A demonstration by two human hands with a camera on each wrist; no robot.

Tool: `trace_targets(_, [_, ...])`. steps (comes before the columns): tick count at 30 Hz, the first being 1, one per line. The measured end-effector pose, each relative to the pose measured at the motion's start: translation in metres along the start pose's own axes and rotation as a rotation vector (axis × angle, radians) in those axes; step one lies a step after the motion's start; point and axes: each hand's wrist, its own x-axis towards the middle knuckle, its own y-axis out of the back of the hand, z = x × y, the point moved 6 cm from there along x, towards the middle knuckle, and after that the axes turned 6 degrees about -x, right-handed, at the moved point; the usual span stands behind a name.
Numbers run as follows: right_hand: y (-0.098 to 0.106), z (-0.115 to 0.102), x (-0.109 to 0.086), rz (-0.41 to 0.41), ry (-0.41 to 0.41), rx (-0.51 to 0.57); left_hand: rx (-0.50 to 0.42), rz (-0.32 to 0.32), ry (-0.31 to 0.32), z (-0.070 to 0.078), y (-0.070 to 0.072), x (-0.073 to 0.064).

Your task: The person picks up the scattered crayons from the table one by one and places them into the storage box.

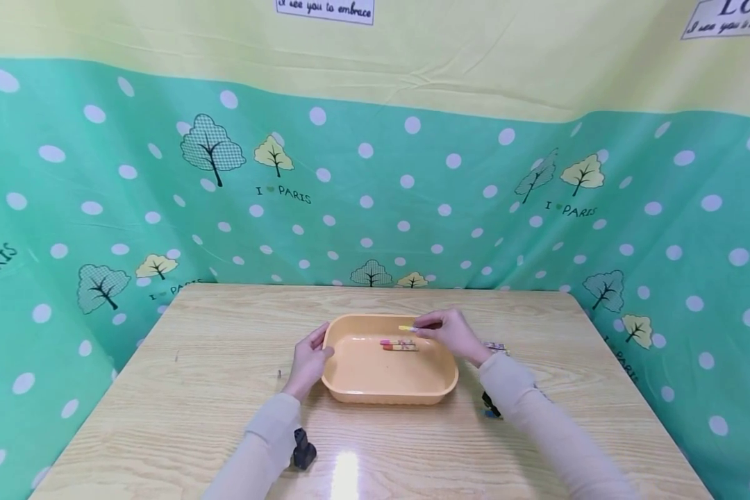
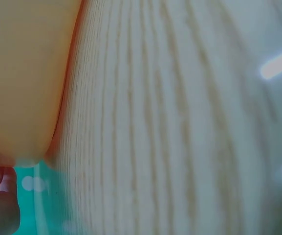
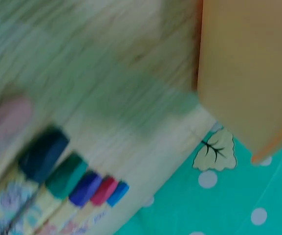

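Tray (image 1: 375,378): looked like smooth plastic, with a soft sheen.
Table (image 1: 237,326): showed wood grain under a smooth finish, glossy enough at the near side to give a white glare.
Backdrop (image 1: 406,229): looked like matt cloth, softly creased.
Crayons (image 3: 65,177): at the right, had matt, waxy-looking ends and printed wrappers that looked like paper.
Sleeves (image 1: 259,444): were matt, soft-looking cloth.
Black mount (image 1: 303,451): looked like hard plastic.

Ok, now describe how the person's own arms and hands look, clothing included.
The left sleeve and right sleeve are long, off-white and plain-looking, ending near the wrists. The left hand and right hand wear no gloves. A small black device shows beside the left sleeve; its fastening is hidden.
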Motion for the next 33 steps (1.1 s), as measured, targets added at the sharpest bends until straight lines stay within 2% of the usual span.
trace_targets(5, [-0.014, -0.002, 0.004, -0.007, 0.019, 0.02, 0.002, 0.009, -0.002, 0.001, 0.001, 0.0])
trace_targets(10, [-0.026, 0.003, 0.008, -0.034, -0.026, 0.046, 0.0, 0.011, -0.006, 0.001, 0.001, 0.0])
trace_targets(19, [-0.04, 0.005, 0.013, -0.056, -0.039, 0.065, 0.002, 0.015, -0.001, 0.0, 0.001, 0.001])
trace_targets(33, [-0.052, 0.008, 0.013, -0.024, -0.085, -0.02, -0.011, 0.004, -0.005, -0.001, 0.0, 0.0])
